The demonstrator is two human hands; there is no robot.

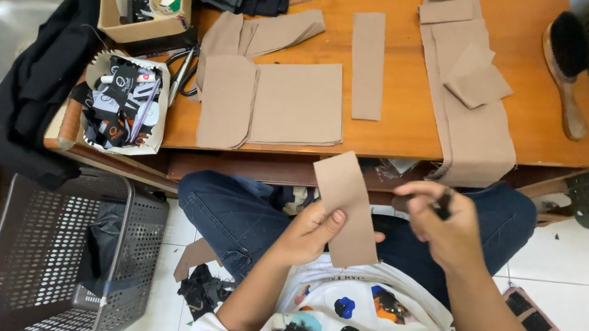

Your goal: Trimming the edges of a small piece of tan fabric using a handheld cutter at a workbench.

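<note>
Slippage is the likely risk: the left hand point(309, 230) pinches the tan fabric strip point(346, 208) only at its nine-o'clock edge above the lap, while the right hand point(447, 223), apart at three o'clock, is closed around a small dark tool point(444, 202).

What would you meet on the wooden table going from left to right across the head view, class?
Cardboard box → scissors → large tan fabric pieces → narrow tan strip → long folded tan piece → wooden brush.
</note>
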